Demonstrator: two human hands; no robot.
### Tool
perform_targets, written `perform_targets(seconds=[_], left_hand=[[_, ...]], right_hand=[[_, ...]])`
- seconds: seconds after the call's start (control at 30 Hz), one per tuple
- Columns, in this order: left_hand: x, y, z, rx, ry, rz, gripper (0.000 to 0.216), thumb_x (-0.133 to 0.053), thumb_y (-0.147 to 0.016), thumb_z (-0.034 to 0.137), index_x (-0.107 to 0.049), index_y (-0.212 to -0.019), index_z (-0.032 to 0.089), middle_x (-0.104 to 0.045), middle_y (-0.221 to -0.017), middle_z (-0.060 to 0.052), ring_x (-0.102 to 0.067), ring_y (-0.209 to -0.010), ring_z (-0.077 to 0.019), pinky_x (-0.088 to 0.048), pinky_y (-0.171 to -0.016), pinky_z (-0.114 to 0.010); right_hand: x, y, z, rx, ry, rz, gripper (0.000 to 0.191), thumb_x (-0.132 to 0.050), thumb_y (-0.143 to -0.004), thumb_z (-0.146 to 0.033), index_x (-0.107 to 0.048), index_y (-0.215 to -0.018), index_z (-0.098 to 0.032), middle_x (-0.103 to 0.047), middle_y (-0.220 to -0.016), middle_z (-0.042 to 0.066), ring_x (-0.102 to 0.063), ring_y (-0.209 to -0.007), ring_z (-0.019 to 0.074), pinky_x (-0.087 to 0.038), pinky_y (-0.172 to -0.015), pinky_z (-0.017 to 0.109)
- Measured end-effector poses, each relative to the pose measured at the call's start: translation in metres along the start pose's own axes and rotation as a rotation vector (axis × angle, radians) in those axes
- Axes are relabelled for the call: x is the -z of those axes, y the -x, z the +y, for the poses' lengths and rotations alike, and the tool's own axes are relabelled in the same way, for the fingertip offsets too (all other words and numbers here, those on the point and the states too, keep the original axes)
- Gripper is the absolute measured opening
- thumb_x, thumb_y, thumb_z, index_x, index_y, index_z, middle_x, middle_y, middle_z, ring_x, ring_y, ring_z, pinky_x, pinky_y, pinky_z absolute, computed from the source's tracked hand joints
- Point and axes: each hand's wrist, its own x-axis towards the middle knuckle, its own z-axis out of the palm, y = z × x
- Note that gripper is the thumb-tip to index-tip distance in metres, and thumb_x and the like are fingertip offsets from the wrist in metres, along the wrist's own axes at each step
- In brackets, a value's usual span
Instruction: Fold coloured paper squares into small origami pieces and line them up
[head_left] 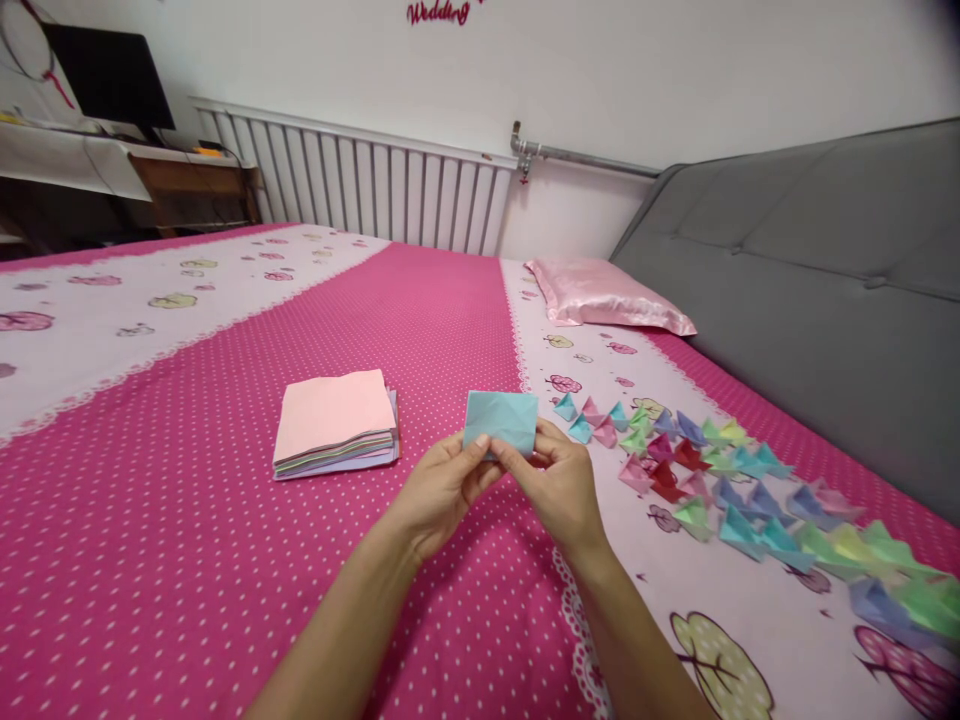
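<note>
A light blue sheet of origami paper (501,418), folded into a small rectangle with faint creases, is held up above the bed. My left hand (442,485) pinches its lower left edge, thumb in front and fingers behind. On the lower right edge my right hand (559,480) does the same, its thumb nearly meeting the left one. To the left lies a stack of square paper (337,415), pink on top with several colours beneath. Rows of folded paper boats (739,500) in blue, pink, green, red, purple and yellow spread out on the right.
The bed has a pink dotted sheet (187,520) with white printed bands. A pink satin pillow (604,292) lies by the grey headboard (810,220). Behind stand a white radiator (360,175) and a desk (191,180) with a black monitor (112,78).
</note>
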Motion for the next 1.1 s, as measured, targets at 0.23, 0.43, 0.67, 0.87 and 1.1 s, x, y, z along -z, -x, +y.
perform_targets(seconds=[0.23,0.43,0.67,0.87,1.1], left_hand=[[-0.001,0.000,0.000,-0.017,0.010,0.018,0.016,-0.058,-0.079,0.020,-0.065,-0.090,0.011,-0.068,-0.097,-0.010,-0.061,-0.097,-0.0198,-0.041,-0.095,-0.033],[-0.001,0.000,0.003,-0.008,0.050,0.026,0.019,-0.050,-0.084,0.016,-0.063,-0.096,0.009,-0.067,-0.099,-0.011,-0.061,-0.097,-0.0183,-0.042,-0.095,-0.032],[0.002,-0.002,0.003,-0.048,0.049,0.090,0.017,-0.054,-0.081,0.016,-0.063,-0.094,0.010,-0.068,-0.096,-0.009,-0.062,-0.093,-0.0172,-0.045,-0.091,-0.029],[-0.002,-0.002,-0.005,-0.117,0.019,0.100,0.018,-0.059,-0.078,0.025,-0.065,-0.089,0.012,-0.068,-0.092,-0.007,-0.060,-0.092,-0.0177,-0.042,-0.089,-0.029],[-0.003,-0.004,-0.010,-0.116,0.006,0.090,0.018,-0.062,-0.075,0.027,-0.066,-0.086,0.013,-0.068,-0.089,-0.007,-0.060,-0.087,-0.0176,-0.043,-0.082,-0.028]], right_hand=[[0.000,0.000,0.002,-0.072,-0.002,0.078,0.022,-0.066,-0.068,-0.039,-0.062,-0.067,-0.018,-0.066,-0.098,0.007,-0.060,-0.091,0.0218,-0.049,-0.071,0.029],[-0.002,-0.001,0.007,-0.131,-0.089,0.133,0.031,-0.070,-0.063,-0.040,-0.049,-0.071,-0.019,-0.064,-0.083,0.004,-0.062,-0.074,0.0170,-0.048,-0.060,0.026],[-0.001,-0.001,0.003,-0.140,-0.117,0.103,0.028,-0.063,-0.071,-0.040,-0.055,-0.085,-0.018,-0.063,-0.082,0.003,-0.060,-0.072,0.0152,-0.048,-0.065,0.028],[-0.008,0.004,-0.003,-0.206,-0.288,-0.100,0.025,-0.064,-0.072,-0.037,-0.064,-0.084,-0.015,-0.067,-0.078,0.005,-0.062,-0.075,0.0178,-0.047,-0.069,0.029],[-0.007,0.003,-0.001,-0.270,-0.355,-0.082,0.020,-0.067,-0.069,-0.034,-0.066,-0.069,-0.014,-0.060,-0.059,-0.002,-0.054,-0.058,0.0111,-0.041,-0.057,0.023]])
